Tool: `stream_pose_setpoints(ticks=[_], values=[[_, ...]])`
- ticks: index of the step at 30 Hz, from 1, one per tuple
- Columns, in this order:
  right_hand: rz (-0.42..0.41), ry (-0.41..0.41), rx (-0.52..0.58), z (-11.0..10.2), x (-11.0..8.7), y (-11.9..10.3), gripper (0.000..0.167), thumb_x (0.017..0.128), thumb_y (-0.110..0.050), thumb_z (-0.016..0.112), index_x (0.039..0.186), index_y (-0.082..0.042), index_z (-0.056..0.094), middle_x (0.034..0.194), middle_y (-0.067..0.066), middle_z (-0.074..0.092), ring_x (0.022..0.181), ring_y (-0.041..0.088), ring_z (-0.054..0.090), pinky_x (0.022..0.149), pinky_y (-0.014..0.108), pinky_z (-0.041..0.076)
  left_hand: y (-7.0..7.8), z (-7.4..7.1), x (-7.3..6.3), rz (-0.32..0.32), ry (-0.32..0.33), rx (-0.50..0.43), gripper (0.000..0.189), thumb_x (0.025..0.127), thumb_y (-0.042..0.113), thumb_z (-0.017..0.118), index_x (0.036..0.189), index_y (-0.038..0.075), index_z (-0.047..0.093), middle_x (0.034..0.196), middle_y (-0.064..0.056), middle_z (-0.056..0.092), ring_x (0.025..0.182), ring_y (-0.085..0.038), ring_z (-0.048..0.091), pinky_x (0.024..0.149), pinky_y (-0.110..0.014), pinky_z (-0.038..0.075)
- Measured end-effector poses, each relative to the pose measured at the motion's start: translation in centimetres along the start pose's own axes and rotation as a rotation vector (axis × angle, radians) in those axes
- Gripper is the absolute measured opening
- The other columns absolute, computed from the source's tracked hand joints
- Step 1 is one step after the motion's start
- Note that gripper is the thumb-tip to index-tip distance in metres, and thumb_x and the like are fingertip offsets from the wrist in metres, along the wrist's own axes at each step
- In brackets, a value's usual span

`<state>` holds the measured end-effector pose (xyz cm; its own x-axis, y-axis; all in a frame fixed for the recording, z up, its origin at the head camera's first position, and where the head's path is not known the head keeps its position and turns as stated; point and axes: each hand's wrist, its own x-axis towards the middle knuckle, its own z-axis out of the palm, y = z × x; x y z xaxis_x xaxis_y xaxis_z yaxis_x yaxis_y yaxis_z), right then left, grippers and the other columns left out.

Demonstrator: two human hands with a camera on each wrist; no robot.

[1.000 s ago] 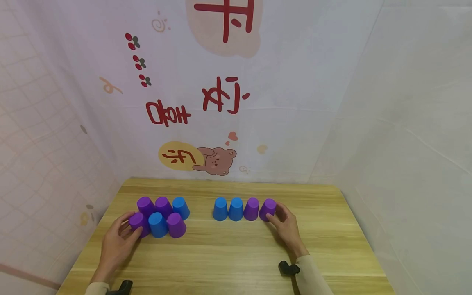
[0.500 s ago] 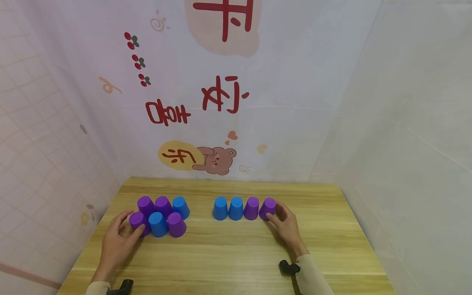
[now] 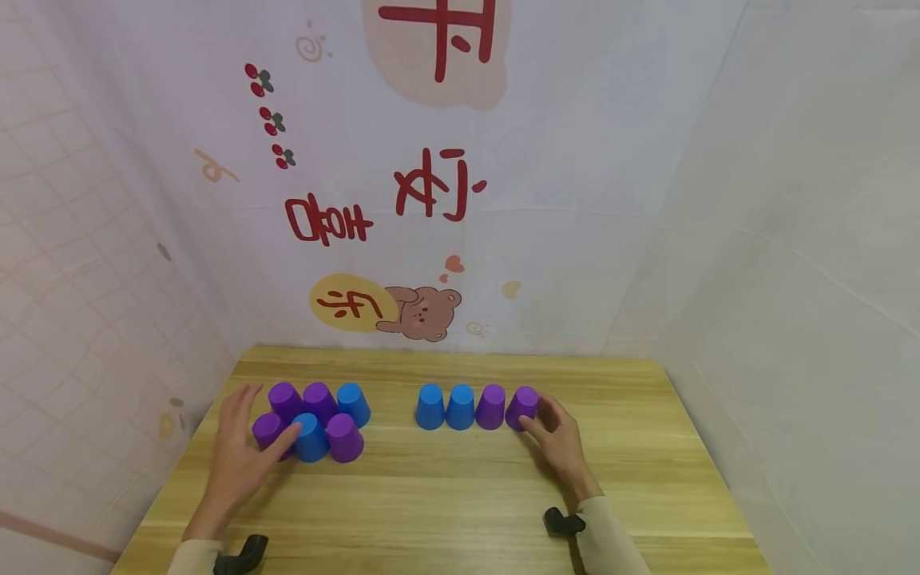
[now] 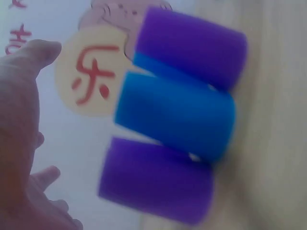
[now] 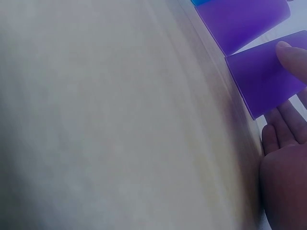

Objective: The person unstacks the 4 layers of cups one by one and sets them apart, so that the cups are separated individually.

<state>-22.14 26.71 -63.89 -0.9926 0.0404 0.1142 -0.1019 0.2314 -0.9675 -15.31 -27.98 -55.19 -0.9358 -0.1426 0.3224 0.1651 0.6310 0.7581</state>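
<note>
My left hand (image 3: pixel 243 461) is spread, with thumb and fingers apart, over the front-left purple cup (image 3: pixel 267 430) of the left group. In the left wrist view the hand stands clear of the front cups: a purple cup (image 4: pixel 158 179), a blue cup (image 4: pixel 175 112) and another purple cup (image 4: pixel 192 45). At the right end of a row, my right hand (image 3: pixel 561 447) holds a purple cup (image 3: pixel 521 406) between thumb and fingers. The right wrist view shows the thumb on the side of that purple cup (image 5: pixel 261 79). All cups stand upside down.
Behind the front cups are two purple cups, one of them the middle one (image 3: pixel 318 402), and a blue cup (image 3: pixel 352 405). The right row also has two blue cups (image 3: pixel 430 407) and a purple cup (image 3: pixel 492 407). A printed cloth (image 3: pixel 561 239) hangs behind the wooden table (image 3: pixel 446 503).
My left hand has let go of the front-left purple cup, opened wider and risen over it. The right hand and the cups have stayed in place.
</note>
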Motion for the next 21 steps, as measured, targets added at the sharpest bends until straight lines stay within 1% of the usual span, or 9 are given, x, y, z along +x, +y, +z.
stream_pose_setpoints(ticks=[4,7,9,11,13,14,18,21], values=[[0.012,0.006,0.003,0.0,0.0,0.1,0.056,0.100,-0.013,0.087,0.151,-0.006,0.066,0.155,0.018,0.071,0.153,0.036,0.061,0.134,0.049,0.046,1.7,0.6,0.8,0.072,-0.021,-0.001,0.103,0.092,0.030,0.091,0.176,0.009,0.035,0.180,-0.032,0.027,0.163,-0.060,0.026,0.124,-0.093,0.022],[0.014,0.007,0.008,0.0,0.0,0.0,0.056,0.100,-0.013,0.087,0.152,-0.005,0.066,0.155,0.018,0.071,0.153,0.036,0.061,0.134,0.049,0.046,3.2,1.5,1.3,0.098,-0.046,-0.014,0.101,0.092,0.030,0.091,0.175,0.012,0.036,0.180,-0.030,0.028,0.166,-0.060,0.020,0.124,-0.095,0.019],[0.014,0.006,0.014,0.0,0.0,0.0,0.056,0.100,-0.013,0.087,0.152,-0.005,0.065,0.155,0.018,0.071,0.153,0.036,0.061,0.134,0.049,0.046,4.1,2.2,1.5,0.103,-0.077,-0.027,0.101,0.093,0.032,0.091,0.176,0.014,0.036,0.182,-0.029,0.027,0.171,-0.060,0.013,0.126,-0.095,0.013],[0.014,0.005,0.018,0.0,0.0,0.0,0.057,0.100,-0.013,0.087,0.152,-0.005,0.065,0.156,0.018,0.070,0.153,0.035,0.061,0.134,0.048,0.046,5.1,3.0,1.7,0.108,-0.109,-0.042,0.101,0.094,0.033,0.090,0.176,0.015,0.034,0.184,-0.028,0.024,0.173,-0.062,0.003,0.126,-0.097,0.007],[0.014,0.005,0.022,0.0,0.1,-0.1,0.057,0.100,-0.012,0.087,0.152,-0.005,0.065,0.155,0.018,0.070,0.153,0.034,0.061,0.134,0.047,0.046,5.9,4.0,1.9,0.127,-0.136,-0.055,0.101,0.094,0.033,0.090,0.176,0.014,0.034,0.184,-0.027,0.025,0.173,-0.061,0.004,0.127,-0.096,0.008],[0.017,0.005,0.024,0.0,0.1,0.0,0.057,0.100,-0.012,0.087,0.152,-0.006,0.066,0.155,0.018,0.071,0.153,0.033,0.061,0.134,0.047,0.046,6.4,4.5,1.9,0.132,-0.151,-0.060,0.101,0.095,0.033,0.090,0.177,0.014,0.033,0.185,-0.027,0.023,0.173,-0.061,0.001,0.127,-0.096,0.007],[0.017,0.005,0.018,0.0,0.1,0.0,0.056,0.100,-0.011,0.087,0.152,-0.006,0.066,0.155,0.017,0.071,0.151,0.031,0.063,0.134,0.045,0.047,7.8,6.6,2.2,0.154,-0.206,-0.070,0.101,0.095,0.036,0.089,0.177,0.016,0.033,0.186,-0.023,0.024,0.174,-0.059,0.006,0.128,-0.095,0.011],[0.011,0.002,0.015,0.0,0.0,-0.1,0.056,0.101,-0.012,0.086,0.153,-0.005,0.065,0.155,0.019,0.070,0.150,0.030,0.063,0.133,0.046,0.047,8.8,8.2,2.2,0.148,-0.258,-0.074,0.102,0.096,0.042,0.088,0.178,0.019,0.032,0.187,-0.020,0.024,0.175,-0.057,0.008,0.128,-0.094,0.014]])
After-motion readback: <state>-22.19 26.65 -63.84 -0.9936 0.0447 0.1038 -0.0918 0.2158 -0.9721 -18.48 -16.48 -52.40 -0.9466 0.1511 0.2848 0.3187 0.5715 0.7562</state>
